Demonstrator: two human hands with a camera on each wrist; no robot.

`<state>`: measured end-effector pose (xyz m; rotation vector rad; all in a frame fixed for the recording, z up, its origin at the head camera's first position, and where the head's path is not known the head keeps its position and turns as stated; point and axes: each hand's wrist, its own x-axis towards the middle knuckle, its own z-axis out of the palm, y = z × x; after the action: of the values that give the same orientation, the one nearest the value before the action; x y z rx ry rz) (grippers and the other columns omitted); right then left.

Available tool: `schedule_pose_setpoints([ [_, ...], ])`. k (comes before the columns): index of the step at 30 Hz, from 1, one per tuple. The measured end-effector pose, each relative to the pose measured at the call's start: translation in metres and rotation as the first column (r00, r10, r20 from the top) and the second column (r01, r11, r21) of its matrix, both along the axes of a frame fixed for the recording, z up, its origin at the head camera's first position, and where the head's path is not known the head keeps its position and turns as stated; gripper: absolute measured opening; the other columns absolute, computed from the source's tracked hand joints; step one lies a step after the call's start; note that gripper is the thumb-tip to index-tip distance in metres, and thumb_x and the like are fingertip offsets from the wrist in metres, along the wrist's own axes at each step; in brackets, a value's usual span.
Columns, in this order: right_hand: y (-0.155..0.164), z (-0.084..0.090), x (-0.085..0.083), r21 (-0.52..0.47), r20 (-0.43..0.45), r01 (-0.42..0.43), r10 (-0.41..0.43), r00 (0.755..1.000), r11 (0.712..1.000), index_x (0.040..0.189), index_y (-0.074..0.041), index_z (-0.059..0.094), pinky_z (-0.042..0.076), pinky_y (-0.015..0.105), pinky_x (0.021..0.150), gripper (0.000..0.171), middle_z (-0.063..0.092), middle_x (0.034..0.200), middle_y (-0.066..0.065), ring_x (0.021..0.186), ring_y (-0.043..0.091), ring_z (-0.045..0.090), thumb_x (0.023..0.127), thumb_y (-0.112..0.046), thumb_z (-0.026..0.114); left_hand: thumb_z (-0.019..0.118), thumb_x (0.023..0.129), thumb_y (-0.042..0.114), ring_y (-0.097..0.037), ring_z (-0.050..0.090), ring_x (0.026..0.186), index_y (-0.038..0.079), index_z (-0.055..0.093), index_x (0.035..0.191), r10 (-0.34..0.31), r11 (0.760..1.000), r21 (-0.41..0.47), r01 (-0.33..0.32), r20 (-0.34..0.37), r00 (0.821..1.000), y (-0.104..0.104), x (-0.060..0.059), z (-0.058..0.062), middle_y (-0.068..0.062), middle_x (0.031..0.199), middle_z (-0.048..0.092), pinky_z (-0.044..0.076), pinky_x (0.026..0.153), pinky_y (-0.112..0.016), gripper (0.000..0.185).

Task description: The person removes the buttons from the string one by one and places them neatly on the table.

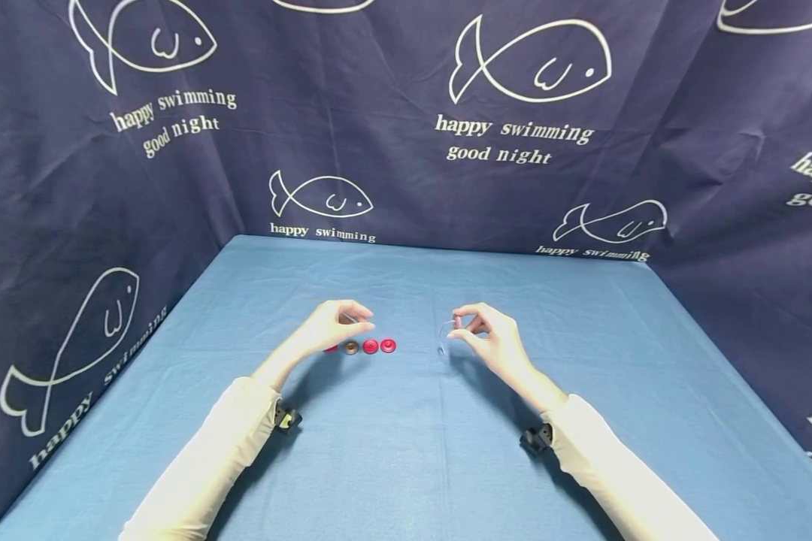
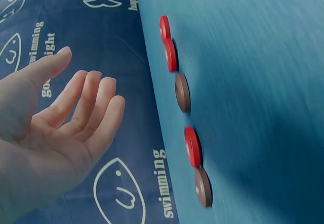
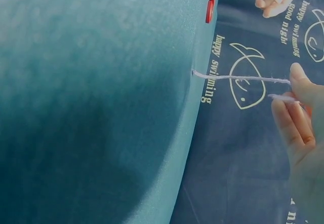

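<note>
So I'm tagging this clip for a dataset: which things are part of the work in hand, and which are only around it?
In the work:
- string, pinched by the right hand
- left hand, open above the discs
- row of red discs and brown discs

Only around:
- blue cloth on the table
- fish curtain

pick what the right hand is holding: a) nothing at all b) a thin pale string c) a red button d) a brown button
b: the right hand pinches a thin pale string between thumb and fingertips, its free end reaching down to the blue tablecloth; the red and brown buttons lie in a row on the cloth near the left hand, which holds nothing.
</note>
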<state>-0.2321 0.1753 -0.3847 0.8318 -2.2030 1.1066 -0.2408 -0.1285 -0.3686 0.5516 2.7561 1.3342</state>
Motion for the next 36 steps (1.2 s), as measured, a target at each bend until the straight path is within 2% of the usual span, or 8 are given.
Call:
schedule_pose_setpoints([
  [3, 0.000, 0.000, 0.000, -0.015, 0.011, -0.007, 0.007, 1.000, 1.000, 0.097, -0.007, 0.067, 0.053, 0.024, 0.061, 0.034, 0.063, 0.063, 0.000, 0.058, 0.012, 0.064, 0.067, -0.008, 0.082, 0.070, 0.084, 0.024, -0.020, 0.068, 0.084, 0.003, 0.066, 0.110, -0.021, 1.000, 0.015, 0.021, 0.024, 0.999, 0.006, -0.001, 0.000, -0.007, 0.095, 0.069, 0.051, 0.077, -0.032, 0.033],
  [8, 0.000, -0.001, 0.000, -0.048, 0.016, -0.021, 0.022, 1.000, 0.999, 0.098, -0.007, 0.068, 0.054, 0.030, 0.059, 0.034, 0.062, 0.061, 0.000, 0.056, 0.015, 0.063, 0.067, -0.007, 0.082, 0.069, 0.085, 0.024, -0.034, 0.059, 0.061, 0.004, 0.065, 0.112, -0.048, 0.996, 0.081, 0.038, 0.122, 0.991, 0.017, -0.001, 0.001, -0.008, 0.096, 0.065, 0.048, 0.051, -0.037, 0.034],
  [10, -0.002, 0.002, 0.002, -0.056, 0.019, -0.023, 0.024, 1.000, 0.998, 0.098, -0.004, 0.068, 0.054, 0.035, 0.059, 0.035, 0.062, 0.061, 0.004, 0.056, 0.019, 0.063, 0.066, -0.003, 0.082, 0.069, 0.085, 0.024, -0.037, 0.057, 0.060, 0.004, 0.065, 0.113, -0.054, 0.995, 0.087, 0.042, 0.137, 0.989, 0.021, -0.002, 0.001, -0.009, 0.099, 0.066, 0.045, 0.044, -0.037, 0.035],
  [15, -0.009, 0.021, 0.017, -0.050, 0.015, -0.025, 0.026, 1.000, 0.998, 0.095, 0.005, 0.065, 0.054, 0.042, 0.059, 0.034, 0.060, 0.061, 0.013, 0.055, 0.025, 0.060, 0.063, 0.005, 0.080, 0.068, 0.086, 0.026, -0.021, 0.066, 0.082, 0.005, 0.067, 0.110, -0.074, 0.997, 0.039, 0.071, 0.080, 0.994, 0.033, -0.004, -0.001, -0.008, 0.102, 0.069, 0.048, 0.056, -0.026, 0.032],
  [19, -0.011, 0.027, 0.021, -0.050, 0.010, -0.034, 0.034, 0.999, 0.998, 0.093, 0.007, 0.065, 0.054, 0.042, 0.059, 0.034, 0.060, 0.061, 0.013, 0.054, 0.024, 0.058, 0.063, 0.006, 0.080, 0.066, 0.087, 0.026, -0.021, 0.067, 0.085, 0.006, 0.067, 0.110, -0.107, 0.994, 0.037, 0.105, 0.069, 0.992, 0.040, -0.005, -0.001, -0.006, 0.101, 0.070, 0.048, 0.070, -0.024, 0.031],
  [27, -0.011, 0.027, 0.021, -0.048, -0.002, -0.044, 0.044, 0.999, 0.998, 0.093, 0.007, 0.065, 0.054, 0.041, 0.058, 0.034, 0.058, 0.061, 0.013, 0.054, 0.023, 0.058, 0.062, 0.006, 0.081, 0.066, 0.087, 0.032, -0.017, 0.067, 0.084, 0.012, 0.070, 0.106, -0.114, 0.993, 0.048, 0.111, 0.065, 0.991, 0.050, -0.008, -0.003, -0.002, 0.095, 0.071, 0.049, 0.076, -0.025, 0.027],
  [32, -0.015, 0.022, 0.021, -0.060, -0.014, -0.018, 0.017, 1.000, 0.998, 0.091, 0.005, 0.065, 0.052, 0.040, 0.055, 0.035, 0.054, 0.057, 0.011, 0.052, 0.021, 0.058, 0.060, 0.005, 0.082, 0.066, 0.087, 0.034, -0.020, 0.068, 0.085, 0.015, 0.071, 0.104, -0.121, 0.991, 0.076, 0.115, 0.089, 0.989, 0.057, -0.008, -0.004, -0.007, 0.097, 0.072, 0.049, 0.072, -0.025, 0.027],
  [36, -0.020, 0.015, 0.025, -0.049, -0.015, -0.055, 0.055, 0.998, 0.997, 0.091, 0.006, 0.064, 0.051, 0.039, 0.053, 0.035, 0.053, 0.056, 0.010, 0.051, 0.020, 0.057, 0.061, 0.005, 0.082, 0.067, 0.086, 0.034, -0.014, 0.066, 0.082, 0.015, 0.071, 0.103, -0.148, 0.987, 0.065, 0.144, 0.068, 0.987, 0.063, -0.006, -0.005, -0.007, 0.097, 0.072, 0.050, 0.071, -0.025, 0.026],
])
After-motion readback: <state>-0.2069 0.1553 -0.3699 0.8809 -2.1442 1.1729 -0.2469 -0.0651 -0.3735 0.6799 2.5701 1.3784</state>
